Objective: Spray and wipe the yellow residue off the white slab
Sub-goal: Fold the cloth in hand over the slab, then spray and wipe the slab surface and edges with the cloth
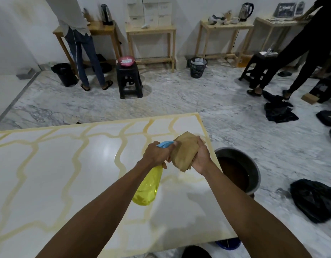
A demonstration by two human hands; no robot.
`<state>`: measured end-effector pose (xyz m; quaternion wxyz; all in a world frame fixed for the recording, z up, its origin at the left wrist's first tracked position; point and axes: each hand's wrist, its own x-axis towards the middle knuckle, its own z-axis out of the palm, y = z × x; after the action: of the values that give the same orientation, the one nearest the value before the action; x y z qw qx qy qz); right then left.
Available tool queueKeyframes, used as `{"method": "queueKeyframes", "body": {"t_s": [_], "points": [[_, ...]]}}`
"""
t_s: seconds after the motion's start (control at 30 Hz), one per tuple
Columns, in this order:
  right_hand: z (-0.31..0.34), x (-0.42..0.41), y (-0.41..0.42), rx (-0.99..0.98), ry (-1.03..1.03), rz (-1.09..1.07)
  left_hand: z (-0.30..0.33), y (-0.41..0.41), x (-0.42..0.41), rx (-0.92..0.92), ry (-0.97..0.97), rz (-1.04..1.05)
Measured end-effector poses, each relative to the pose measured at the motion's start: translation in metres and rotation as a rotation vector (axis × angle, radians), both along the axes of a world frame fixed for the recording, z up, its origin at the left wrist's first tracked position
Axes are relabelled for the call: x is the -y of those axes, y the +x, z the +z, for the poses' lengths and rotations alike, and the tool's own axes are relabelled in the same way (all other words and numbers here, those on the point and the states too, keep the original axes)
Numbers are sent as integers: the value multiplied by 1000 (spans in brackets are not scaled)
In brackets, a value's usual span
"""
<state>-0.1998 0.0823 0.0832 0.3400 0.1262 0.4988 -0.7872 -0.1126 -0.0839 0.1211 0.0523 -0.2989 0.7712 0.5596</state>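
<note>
A large white slab [55, 175] lies in front of me, crossed by wandering yellow residue lines [122, 159]. My left hand [156, 155] grips the neck of a yellow spray bottle [148, 187] with a blue trigger head, held above the slab's right half. The blue nozzle points at a folded tan cloth [185, 151]. My right hand [202, 158] holds that cloth from the right, just above the slab near its right edge. Both hands are close together, the nozzle almost touching the cloth.
A grey bucket [254, 164] of brown water stands on the marble floor by the slab's right edge. Black bags [313, 200] lie to the right. Two people [81, 43] stand at wooden tables along the far wall. A black stool [129, 81] and bins stand there too.
</note>
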Motion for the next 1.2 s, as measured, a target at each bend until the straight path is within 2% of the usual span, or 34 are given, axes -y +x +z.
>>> {"method": "queueKeyframes", "body": {"t_s": [0.17,0.33,0.43,0.5,0.6,0.67,0.7,0.77,0.83,0.93,1.2], "points": [[-30,-26,-28,-2,168,82,-17,-36,-11,13,43,74],[-65,-45,-101,-68,505,167,-21,-83,-19,44,58,140],[-56,-36,-158,-384,765,159,-18,-110,-15,20,63,201],[-53,-20,-199,-711,804,215,-18,-127,-9,12,56,237],[-72,19,-257,-1080,910,305,-21,-148,0,27,27,269],[-93,53,-283,-1252,989,436,-29,-160,5,43,12,274],[-103,69,-289,-1297,1052,574,-35,-165,7,49,-3,277],[-139,82,-290,-1337,1137,877,-46,-170,11,61,-24,280],[-179,78,-284,-1341,1226,1042,-56,-172,14,66,-23,290],[-208,74,-281,-1352,1282,1034,-65,-172,20,80,-37,301],[-206,46,-253,-1391,1277,1117,-69,-139,10,106,-21,288]]}}
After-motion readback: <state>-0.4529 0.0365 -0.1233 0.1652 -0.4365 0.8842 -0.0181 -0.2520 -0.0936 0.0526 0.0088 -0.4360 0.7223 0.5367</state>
